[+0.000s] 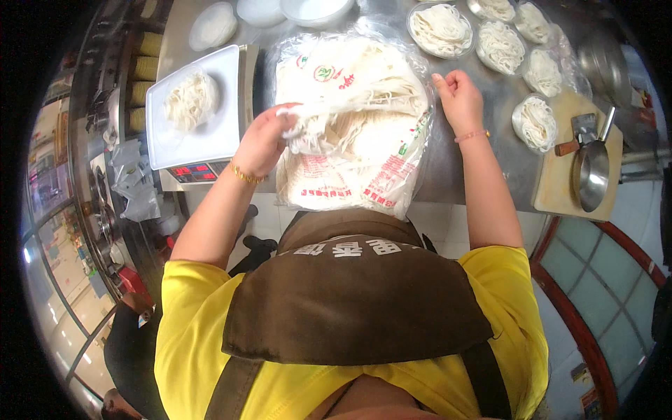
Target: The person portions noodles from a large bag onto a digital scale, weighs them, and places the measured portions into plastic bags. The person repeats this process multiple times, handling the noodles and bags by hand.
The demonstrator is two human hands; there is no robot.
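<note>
A large clear plastic bag [357, 181] of white noodles, printed in red and green, lies torn across its middle on the steel table. My left hand [268, 139] grips a bunch of white noodles [310, 131] at the bag's left side, some strands still trailing into the opening. Just right of the bag, my right hand [460, 100] is curled with its thumb up, near the bag's plastic edge; whether it pinches anything is not plain. On the left, a digital scale [157, 123] with a white tray carries a clear bowl of noodles [191, 102].
Several bowls of noodles [501, 47] stand at the back right. A cutting board [556, 184] bears a steel ladle [593, 173] and a wooden-handled scraper [584, 128]. Plastic bowls [317, 11] are at the back left. Plastic bags [134, 178] hang beside the table's left side.
</note>
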